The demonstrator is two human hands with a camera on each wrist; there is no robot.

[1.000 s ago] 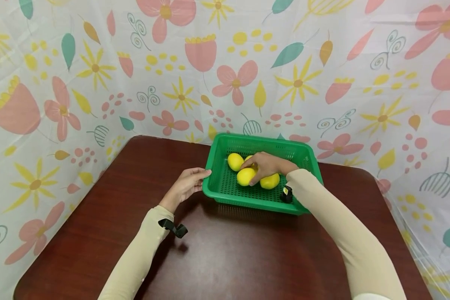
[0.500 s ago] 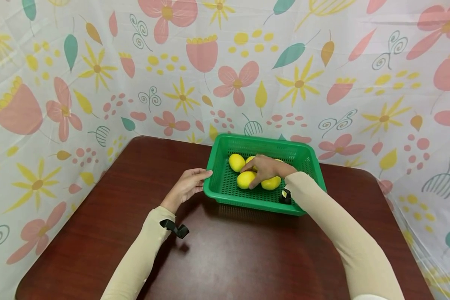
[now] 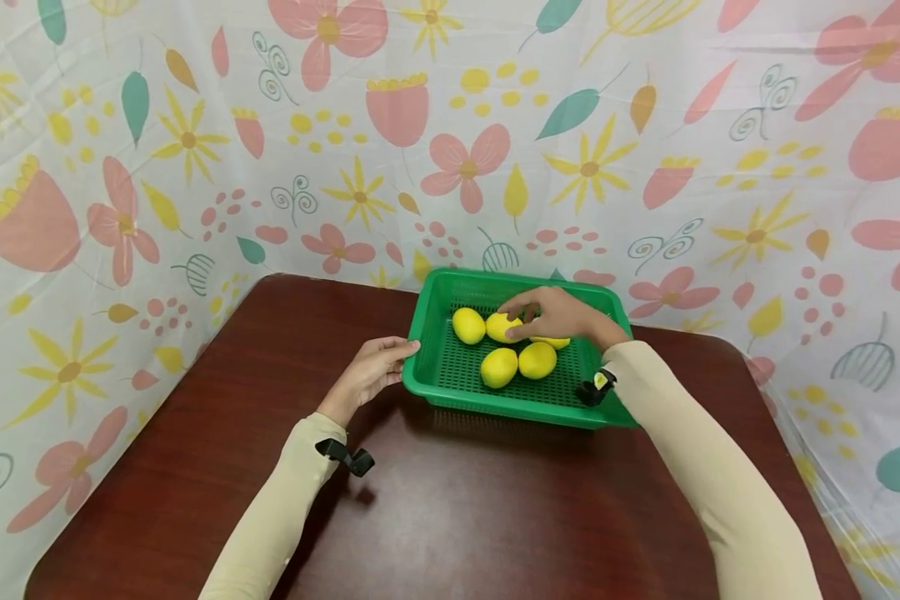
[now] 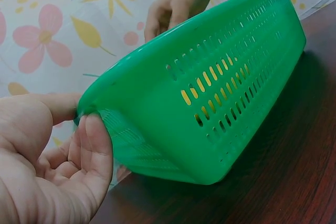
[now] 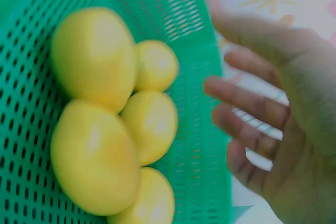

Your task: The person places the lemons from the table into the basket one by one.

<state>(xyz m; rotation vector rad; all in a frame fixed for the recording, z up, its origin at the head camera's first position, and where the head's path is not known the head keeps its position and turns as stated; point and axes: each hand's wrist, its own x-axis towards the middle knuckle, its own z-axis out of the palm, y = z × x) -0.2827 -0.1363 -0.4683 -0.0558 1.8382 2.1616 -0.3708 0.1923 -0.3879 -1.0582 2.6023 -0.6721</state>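
A green perforated plastic basket (image 3: 450, 394) holds several yellow lemons (image 3: 498, 367). In the head view two of them lie toward the front and the others form a row behind. My left hand (image 3: 372, 375) pinches the rim at the basket's left end, thumb on one side and fingers curled on the other, as the left wrist view shows (image 4: 63, 156). My right hand (image 3: 551, 315) hovers over the back row of lemons and partly hides them. In the right wrist view its fingers (image 5: 247, 95) are spread and loosely bent, with nothing between them.
The basket stands near the back edge of a dark brown wooden table (image 3: 450, 508). A white curtain (image 3: 457, 100) with printed flowers hangs close behind and along the sides. Black camera mounts (image 3: 345, 457) sit on both wrists.
My right hand has let go of the front-left lemon and lifted up and back to the right. That lemon now lies slightly nearer the front. My left hand stays on the rim.
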